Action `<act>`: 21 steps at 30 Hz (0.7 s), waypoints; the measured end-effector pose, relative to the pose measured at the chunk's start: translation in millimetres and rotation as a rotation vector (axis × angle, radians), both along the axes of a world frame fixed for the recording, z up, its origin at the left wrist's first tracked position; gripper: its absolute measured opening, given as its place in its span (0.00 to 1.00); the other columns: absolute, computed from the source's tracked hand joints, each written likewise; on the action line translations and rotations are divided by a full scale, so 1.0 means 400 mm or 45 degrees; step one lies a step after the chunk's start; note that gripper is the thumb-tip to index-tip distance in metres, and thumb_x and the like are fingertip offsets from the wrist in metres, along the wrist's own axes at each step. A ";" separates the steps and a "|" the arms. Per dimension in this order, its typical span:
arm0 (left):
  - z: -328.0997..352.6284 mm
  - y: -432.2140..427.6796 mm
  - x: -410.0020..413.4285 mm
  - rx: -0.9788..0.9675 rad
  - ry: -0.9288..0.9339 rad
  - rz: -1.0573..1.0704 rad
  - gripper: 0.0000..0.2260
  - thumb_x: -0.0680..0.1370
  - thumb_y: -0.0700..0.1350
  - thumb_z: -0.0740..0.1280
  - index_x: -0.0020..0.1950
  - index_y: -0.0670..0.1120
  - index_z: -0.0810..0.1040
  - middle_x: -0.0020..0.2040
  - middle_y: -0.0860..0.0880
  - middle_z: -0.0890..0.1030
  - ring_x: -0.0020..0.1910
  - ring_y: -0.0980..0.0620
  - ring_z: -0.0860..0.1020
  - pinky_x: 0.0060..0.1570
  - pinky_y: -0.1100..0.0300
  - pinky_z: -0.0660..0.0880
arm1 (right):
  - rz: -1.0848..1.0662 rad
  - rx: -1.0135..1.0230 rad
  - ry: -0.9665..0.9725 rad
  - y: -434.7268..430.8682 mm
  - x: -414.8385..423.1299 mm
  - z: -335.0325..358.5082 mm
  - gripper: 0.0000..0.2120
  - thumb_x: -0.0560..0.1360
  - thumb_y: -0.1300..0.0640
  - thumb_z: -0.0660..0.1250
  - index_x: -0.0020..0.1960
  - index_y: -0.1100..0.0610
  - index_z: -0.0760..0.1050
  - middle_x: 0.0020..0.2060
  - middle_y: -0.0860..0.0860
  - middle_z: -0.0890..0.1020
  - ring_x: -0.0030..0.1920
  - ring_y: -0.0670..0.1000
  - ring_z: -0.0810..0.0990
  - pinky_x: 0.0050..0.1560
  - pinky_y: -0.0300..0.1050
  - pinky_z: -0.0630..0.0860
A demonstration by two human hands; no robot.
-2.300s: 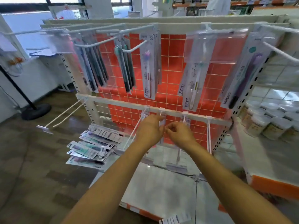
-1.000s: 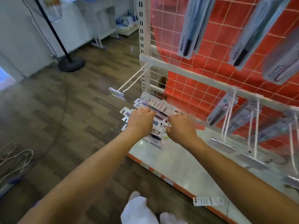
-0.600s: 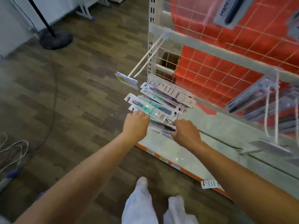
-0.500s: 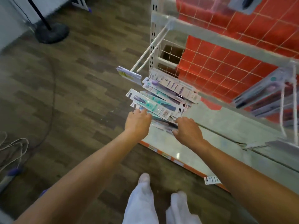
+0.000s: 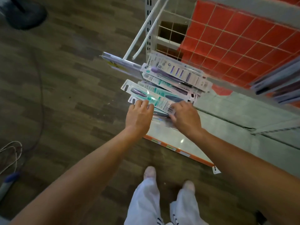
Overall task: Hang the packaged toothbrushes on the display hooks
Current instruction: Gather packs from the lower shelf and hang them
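Grey laminate base shelf (image 5: 243, 114), orange strip along its front edge, carrying the stock at its left end.

- Pile of flat, clear-fronted card packs of toothbrushes (image 5: 172, 82) (purple, teal and dark handles showing): fanned loosely over the shelf's left front corner, several packs overhanging the left edge.
- Topmost near pack, teal-and-white card with a barcode (image 5: 151, 96): lies crosswise at the front of the pile, both hands on it.
- Left hand (image 5: 139, 117): fingers together and lightly bent, tips resting on the teal pack's near edge; thumb hidden, so a grip cannot be told.
- Right hand (image 5: 186, 119): fingers curled over the barcode end, thumb tucked beneath, pinching the pack.
- White two-prong wire display hook (image 5: 142, 30): slants out from the perforated upright above the pile, bare of stock, with a clear price-tag holder (image 5: 120, 64) at its tip.
- Red backing panel behind white wire grid (image 5: 235, 38): along the shelf's rear edge.
- Further toothbrush packs on hooks (image 5: 276, 83): at the right edge of view, blurred.
- Single white card pack (image 5: 216, 170): on the dark wood-look floor (image 5: 65, 95), just off the shelf's front edge.
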State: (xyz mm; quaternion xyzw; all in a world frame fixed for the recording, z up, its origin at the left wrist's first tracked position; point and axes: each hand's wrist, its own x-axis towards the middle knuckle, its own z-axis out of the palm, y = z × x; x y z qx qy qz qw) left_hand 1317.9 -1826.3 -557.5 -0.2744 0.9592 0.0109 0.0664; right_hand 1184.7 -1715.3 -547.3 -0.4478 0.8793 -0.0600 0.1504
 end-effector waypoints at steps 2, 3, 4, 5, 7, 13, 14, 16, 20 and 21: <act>-0.010 -0.018 -0.015 -0.004 0.005 0.008 0.18 0.78 0.44 0.67 0.67 0.46 0.69 0.68 0.45 0.72 0.67 0.43 0.70 0.60 0.51 0.72 | 0.011 -0.034 -0.003 -0.020 -0.004 -0.003 0.19 0.77 0.49 0.66 0.65 0.56 0.72 0.61 0.53 0.76 0.60 0.53 0.71 0.59 0.46 0.70; -0.014 -0.026 -0.021 0.000 0.006 0.012 0.17 0.78 0.45 0.66 0.67 0.46 0.70 0.68 0.45 0.73 0.67 0.43 0.70 0.61 0.50 0.71 | 0.029 -0.037 -0.013 -0.029 -0.004 -0.004 0.20 0.76 0.49 0.67 0.66 0.56 0.72 0.61 0.53 0.76 0.60 0.53 0.71 0.59 0.47 0.70; -0.017 -0.034 -0.027 0.002 0.002 0.012 0.16 0.79 0.45 0.66 0.66 0.46 0.70 0.67 0.45 0.74 0.67 0.43 0.70 0.62 0.50 0.70 | 0.060 -0.026 -0.016 -0.037 -0.004 -0.006 0.21 0.76 0.48 0.67 0.66 0.56 0.72 0.61 0.53 0.76 0.61 0.54 0.71 0.59 0.47 0.70; -0.019 -0.040 -0.030 0.002 -0.004 0.007 0.15 0.79 0.45 0.66 0.65 0.46 0.71 0.66 0.46 0.75 0.66 0.44 0.71 0.62 0.50 0.70 | 0.095 -0.006 -0.012 -0.043 -0.001 -0.011 0.21 0.76 0.48 0.67 0.65 0.56 0.72 0.61 0.53 0.76 0.61 0.54 0.70 0.59 0.47 0.71; -0.025 -0.053 -0.035 0.003 -0.016 -0.008 0.13 0.78 0.46 0.67 0.62 0.47 0.73 0.63 0.46 0.77 0.63 0.45 0.73 0.62 0.50 0.70 | 0.132 0.022 -0.001 -0.049 0.003 -0.022 0.20 0.76 0.47 0.67 0.64 0.55 0.73 0.60 0.53 0.76 0.60 0.54 0.70 0.58 0.48 0.71; -0.038 -0.080 -0.033 0.024 -0.029 -0.025 0.13 0.78 0.49 0.69 0.61 0.47 0.76 0.60 0.48 0.79 0.58 0.47 0.76 0.60 0.52 0.70 | 0.128 0.022 0.041 -0.044 0.009 -0.046 0.17 0.75 0.49 0.68 0.59 0.56 0.74 0.56 0.53 0.76 0.56 0.54 0.71 0.53 0.47 0.73; -0.039 -0.082 -0.033 0.025 -0.030 -0.028 0.13 0.78 0.49 0.69 0.61 0.47 0.76 0.60 0.48 0.79 0.58 0.47 0.76 0.60 0.52 0.71 | 0.135 0.019 0.044 -0.042 0.013 -0.047 0.17 0.75 0.49 0.69 0.59 0.57 0.74 0.56 0.54 0.76 0.55 0.54 0.71 0.53 0.47 0.73; -0.040 -0.084 -0.033 0.037 -0.020 -0.026 0.13 0.78 0.49 0.69 0.61 0.47 0.76 0.60 0.48 0.79 0.58 0.47 0.76 0.60 0.52 0.71 | 0.145 0.011 0.038 -0.038 0.022 -0.048 0.19 0.74 0.48 0.70 0.60 0.57 0.73 0.57 0.54 0.76 0.55 0.53 0.71 0.53 0.46 0.74; -0.048 -0.073 -0.022 0.073 0.006 -0.059 0.12 0.78 0.47 0.67 0.61 0.47 0.74 0.61 0.48 0.78 0.57 0.48 0.75 0.60 0.54 0.70 | 0.254 0.022 0.053 -0.022 0.042 -0.055 0.22 0.72 0.45 0.71 0.61 0.55 0.72 0.57 0.53 0.76 0.56 0.53 0.71 0.54 0.46 0.71; -0.050 -0.071 -0.018 0.087 0.014 -0.066 0.13 0.78 0.46 0.67 0.62 0.47 0.73 0.62 0.48 0.77 0.58 0.48 0.75 0.61 0.55 0.70 | 0.287 0.041 0.063 -0.017 0.046 -0.058 0.23 0.72 0.45 0.71 0.61 0.55 0.72 0.58 0.53 0.75 0.56 0.54 0.71 0.55 0.46 0.71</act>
